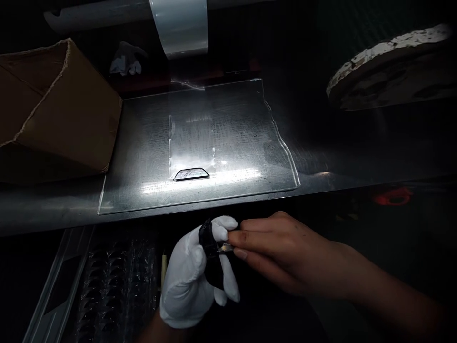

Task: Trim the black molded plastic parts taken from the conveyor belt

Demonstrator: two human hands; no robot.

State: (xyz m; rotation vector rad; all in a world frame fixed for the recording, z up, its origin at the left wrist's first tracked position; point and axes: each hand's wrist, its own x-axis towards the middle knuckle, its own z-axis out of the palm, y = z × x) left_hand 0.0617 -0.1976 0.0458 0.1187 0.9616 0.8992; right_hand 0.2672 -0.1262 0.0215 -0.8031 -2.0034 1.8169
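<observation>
My left hand, in a white glove, is closed around a glossy black curved part just below the table's front edge. Bare, my right hand pinches a small metal blade between thumb and fingers; its tip meets the black part's right side. How long the blade is cannot be seen, as the fingers cover it. Beyond the hands, a trapezoid-shaped clear piece with a black rim lies on a glass sheet.
An open cardboard box stands at the left of the metal table. A clear plastic tray with several black parts sits lower left, beside a metal rail. A round, rough-edged object is at the far right, and a crumpled glove lies behind.
</observation>
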